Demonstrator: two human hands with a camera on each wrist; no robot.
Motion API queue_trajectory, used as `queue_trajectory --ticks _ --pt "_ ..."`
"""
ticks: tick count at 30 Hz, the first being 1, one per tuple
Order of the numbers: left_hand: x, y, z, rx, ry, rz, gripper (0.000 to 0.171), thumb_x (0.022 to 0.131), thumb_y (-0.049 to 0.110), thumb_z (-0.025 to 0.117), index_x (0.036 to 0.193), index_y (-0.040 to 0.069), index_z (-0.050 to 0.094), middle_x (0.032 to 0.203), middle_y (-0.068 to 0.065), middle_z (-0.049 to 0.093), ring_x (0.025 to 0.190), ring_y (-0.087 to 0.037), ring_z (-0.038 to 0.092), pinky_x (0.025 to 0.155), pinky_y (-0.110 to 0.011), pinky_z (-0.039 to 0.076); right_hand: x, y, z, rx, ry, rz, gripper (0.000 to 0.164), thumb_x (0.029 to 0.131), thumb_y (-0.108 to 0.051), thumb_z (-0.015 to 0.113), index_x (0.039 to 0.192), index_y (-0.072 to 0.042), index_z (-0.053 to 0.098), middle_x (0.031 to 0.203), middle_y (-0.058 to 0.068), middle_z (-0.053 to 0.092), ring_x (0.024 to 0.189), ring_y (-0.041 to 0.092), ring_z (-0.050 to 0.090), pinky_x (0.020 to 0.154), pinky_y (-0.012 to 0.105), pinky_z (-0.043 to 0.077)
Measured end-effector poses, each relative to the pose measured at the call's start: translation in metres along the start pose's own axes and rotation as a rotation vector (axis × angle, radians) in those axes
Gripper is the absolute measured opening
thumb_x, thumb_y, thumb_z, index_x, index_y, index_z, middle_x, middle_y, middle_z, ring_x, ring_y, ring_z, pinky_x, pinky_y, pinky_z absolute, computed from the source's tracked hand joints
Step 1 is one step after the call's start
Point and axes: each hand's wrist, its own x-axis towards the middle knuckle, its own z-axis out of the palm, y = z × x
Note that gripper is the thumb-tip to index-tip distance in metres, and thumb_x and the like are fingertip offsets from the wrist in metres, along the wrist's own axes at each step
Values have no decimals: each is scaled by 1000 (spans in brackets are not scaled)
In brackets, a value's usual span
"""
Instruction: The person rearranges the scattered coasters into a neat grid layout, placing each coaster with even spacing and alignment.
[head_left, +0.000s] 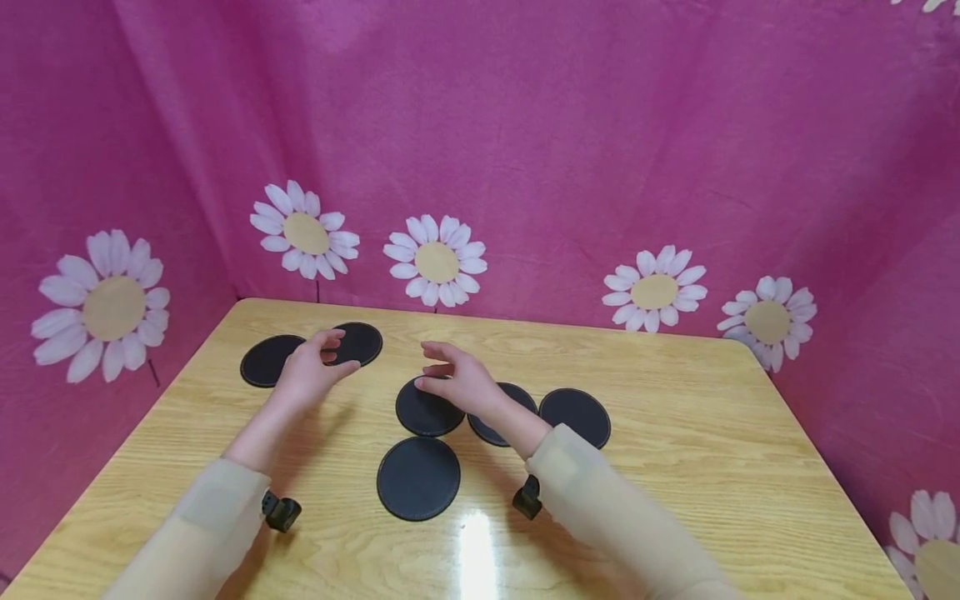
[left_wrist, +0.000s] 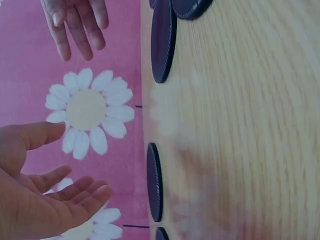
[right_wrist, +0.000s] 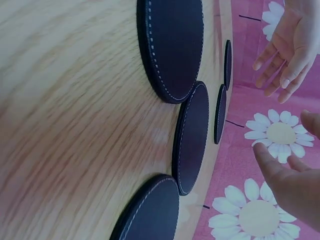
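Several round black coasters with pale stitching round their rims lie flat on a wooden table. My left hand (head_left: 309,372) hovers near two of them at the far left: the outer coaster (head_left: 267,362) and the inner coaster (head_left: 362,344), which it partly covers. Its fingers are relaxed and hold nothing. My right hand (head_left: 468,385), also loose and holding nothing, is above the middle coaster (head_left: 427,415). Nearer to me lies the front coaster (head_left: 418,479). To the right are a coaster (head_left: 517,398) partly hidden by my right forearm and the rightmost coaster (head_left: 576,414). Both wrist views show the hands raised off the table.
The wooden table (head_left: 697,433) ends at a pink curtain (head_left: 525,150) with white daisies, which hangs along the back and both sides. A small black device (head_left: 281,511) sits on the left wrist, another black device (head_left: 528,497) on the right. Light reflects off the tabletop near the front.
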Motion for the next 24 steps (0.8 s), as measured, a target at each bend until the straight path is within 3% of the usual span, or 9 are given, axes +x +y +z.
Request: queue_trajectory --ticks 12,24 --pt "27 -22 -2 -101 118 -74 73 89 30 64 146 3 28 147 -22 33 133 -38 34 103 -51 36 32 11 12 185 75 49 68 87 -16 68 146 -16 35 147 10 39 128 23 47 100 38 44" --pt "54 -48 0 -118 135 -130 78 88 32 65 146 1 25 147 -24 31 133 -39 34 104 -49 36 55 19 26 278 119 104 70 86 -14 68 147 -11 33 148 17 35 130 27 45 99 38 45"
